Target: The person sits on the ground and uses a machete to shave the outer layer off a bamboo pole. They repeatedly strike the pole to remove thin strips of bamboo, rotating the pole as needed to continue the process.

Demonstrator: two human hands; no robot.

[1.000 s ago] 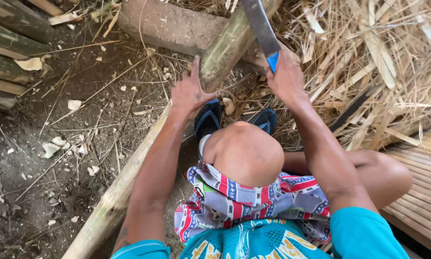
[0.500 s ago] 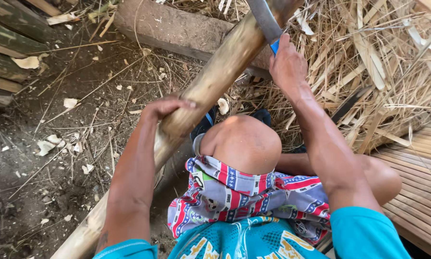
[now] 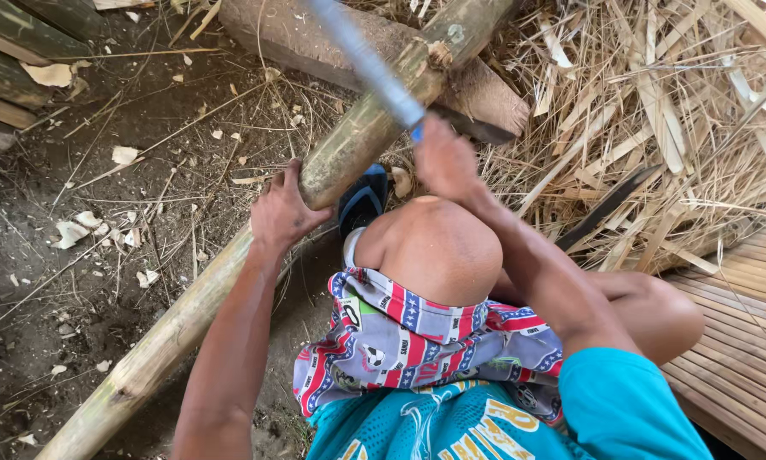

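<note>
A long bamboo pole (image 3: 187, 311) runs from the lower left up to the top, resting on a wooden block (image 3: 476, 94). My left hand (image 3: 282, 213) grips the pole around its middle. My right hand (image 3: 444, 158) is closed on the blue handle of a long metal blade (image 3: 361, 60), which slants up to the left across the pole, blurred by motion. My bent knee (image 3: 438, 247) sits just below both hands, and a dark sandal (image 3: 363, 198) shows beside the pole.
Dirt ground with pale chips (image 3: 76, 230) lies on the left. More bamboo pieces (image 3: 17, 51) are stacked at the top left. A heap of dry split strips (image 3: 655, 128) fills the right, and a slatted bamboo floor (image 3: 740, 341) is at lower right.
The blade has swung from upright at the top edge down and leftward across the pole. My left hand slid from flat near the block to a grip lower on the pole.
</note>
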